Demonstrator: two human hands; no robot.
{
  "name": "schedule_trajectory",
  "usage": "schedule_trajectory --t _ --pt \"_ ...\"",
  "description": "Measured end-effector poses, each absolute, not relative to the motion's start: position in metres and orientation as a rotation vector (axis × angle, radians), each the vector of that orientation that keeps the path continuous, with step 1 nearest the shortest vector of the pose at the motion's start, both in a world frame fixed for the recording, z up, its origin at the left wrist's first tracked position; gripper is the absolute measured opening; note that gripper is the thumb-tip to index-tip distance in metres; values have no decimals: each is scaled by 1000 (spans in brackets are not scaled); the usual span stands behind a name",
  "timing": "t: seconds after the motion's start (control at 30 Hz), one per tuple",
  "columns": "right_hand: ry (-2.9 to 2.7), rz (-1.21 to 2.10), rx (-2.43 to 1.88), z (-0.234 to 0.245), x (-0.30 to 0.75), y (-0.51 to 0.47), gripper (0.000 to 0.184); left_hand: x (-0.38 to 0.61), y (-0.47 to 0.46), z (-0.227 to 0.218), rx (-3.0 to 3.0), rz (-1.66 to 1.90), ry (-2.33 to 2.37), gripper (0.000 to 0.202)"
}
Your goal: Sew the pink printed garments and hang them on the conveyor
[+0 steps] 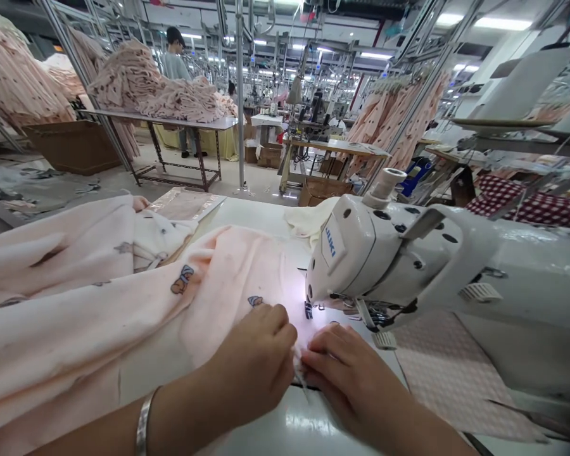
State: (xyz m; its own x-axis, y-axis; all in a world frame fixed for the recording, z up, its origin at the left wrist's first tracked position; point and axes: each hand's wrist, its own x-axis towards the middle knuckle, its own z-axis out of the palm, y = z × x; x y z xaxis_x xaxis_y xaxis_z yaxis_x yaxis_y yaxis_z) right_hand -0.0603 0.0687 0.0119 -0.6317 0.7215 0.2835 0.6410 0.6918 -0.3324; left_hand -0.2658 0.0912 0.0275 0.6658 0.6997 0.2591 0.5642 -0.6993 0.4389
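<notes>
Pale pink fleece fabric [99,304] with small printed motifs lies spread over the white sewing table [313,424]. My left hand [256,358] is closed, its fingers pinching the fabric's edge just in front of the needle. My right hand [344,373] is closed too, pinching the same edge from the right, so the fingertips of both hands meet. The white sewing machine head [361,253] stands right behind them, its lamp lighting the cloth under the presser foot [310,309]. A silver bangle [144,421] sits on my left wrist.
A pink patterned cloth [451,373] lies right of the machine. Behind, a table [171,120] holds piles of pink garments, and a person [175,57] stands beyond it. Cardboard boxes [320,189], racks of hanging garments [394,120] and other workstations fill the hall.
</notes>
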Motion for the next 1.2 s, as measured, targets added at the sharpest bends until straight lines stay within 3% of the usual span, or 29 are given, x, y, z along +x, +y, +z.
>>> schedule_trajectory --t 0.1,0.4,0.67,0.97,1.2 --pt "-2472 352 -982 15 -59 64 23 -264 96 21 2460 716 1038 15" --pt "-2572 280 -1002 23 -51 68 19 -260 83 15 2800 499 1000 9" --pt "-2555 356 -1054 14 -50 75 13 -258 85 26 2522 490 1192 17" --pt "-2516 395 -953 17 -47 63 15 -261 79 21 2529 464 1116 9" --pt "-2455 -301 -1164 20 -17 81 22 -258 81 21 2584 502 1115 10"
